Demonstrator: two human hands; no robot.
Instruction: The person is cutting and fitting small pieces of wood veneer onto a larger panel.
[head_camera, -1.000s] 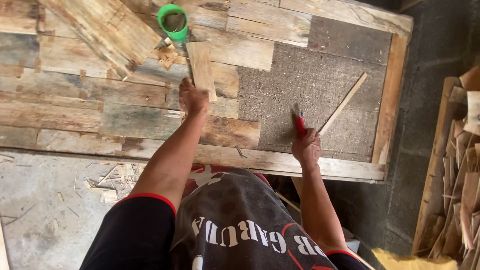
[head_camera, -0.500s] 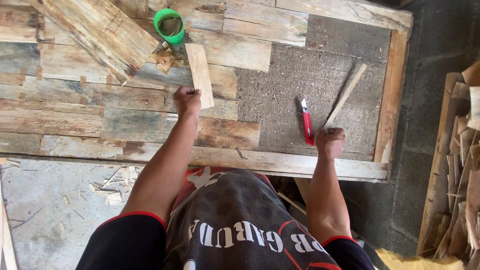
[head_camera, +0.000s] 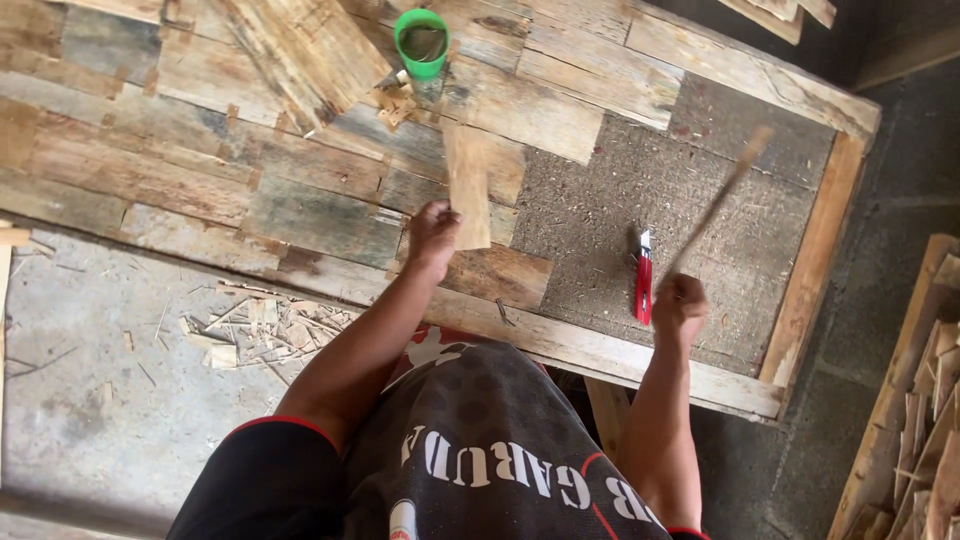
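Gripping a short pale wooden plank at mid-frame, the left hand steadied it. The right hand clenched a thin wooden slat, blurred, right of centre beside a red utility knife. Holding both firmly above the patchwork plank panel seemed wise.

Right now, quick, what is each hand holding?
Left hand: closed on a short wooden board.
Right hand: closed on a thin wooden strip, with the red cutter lying beside it.

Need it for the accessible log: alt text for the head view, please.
Seen from above, a person's left hand holds a short wooden plank on a patchwork wood panel, while the right hand lifts a thin wooden strip. A red utility knife lies beside it; a green cup stands farther back.
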